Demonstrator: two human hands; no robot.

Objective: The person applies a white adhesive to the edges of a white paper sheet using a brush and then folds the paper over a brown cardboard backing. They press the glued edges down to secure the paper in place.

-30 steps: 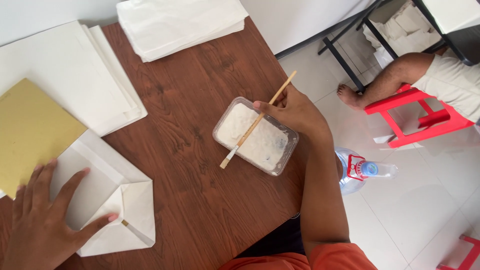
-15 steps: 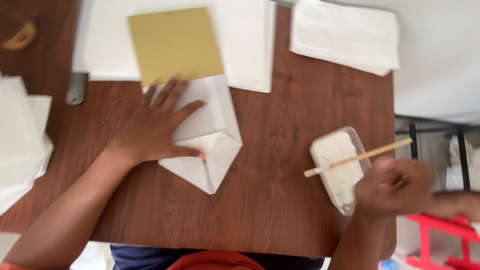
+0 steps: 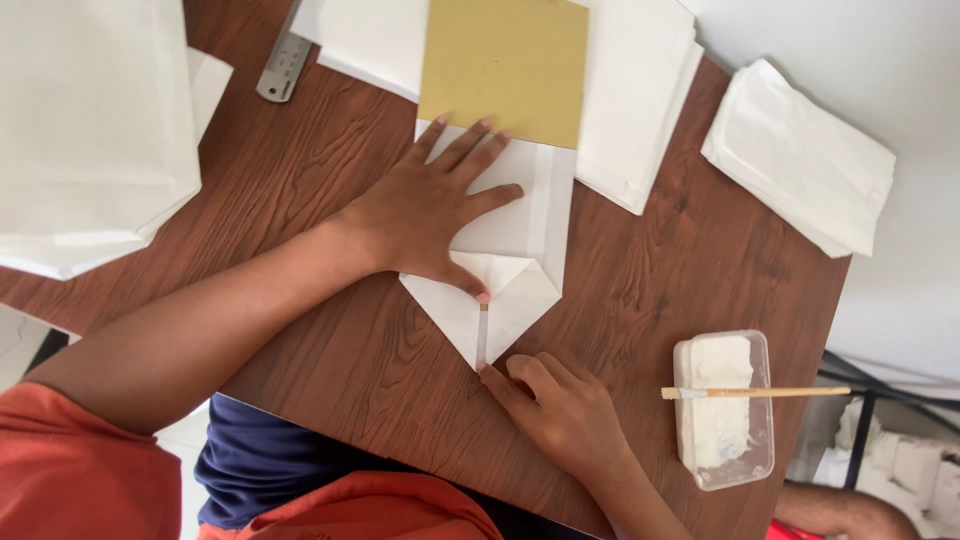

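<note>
While white folded paper [image 3: 505, 250] is kept flat on brown table [image 3: 330, 150], left hand [image 3: 430, 210] is spread wide on it, thumb by fold. Point is pressed by right hand [image 3: 560, 410] fingertip, other fingers curled, nothing held. Past right fingers: clear tub [image 3: 722, 408], white paste inside, brush [image 3: 755, 393] laid across rim.

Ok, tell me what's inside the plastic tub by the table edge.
The tub holds white paste over most of its floor. A brush lies across its rim, bristle end over the paste. How deep the paste goes cannot be seen.
</note>
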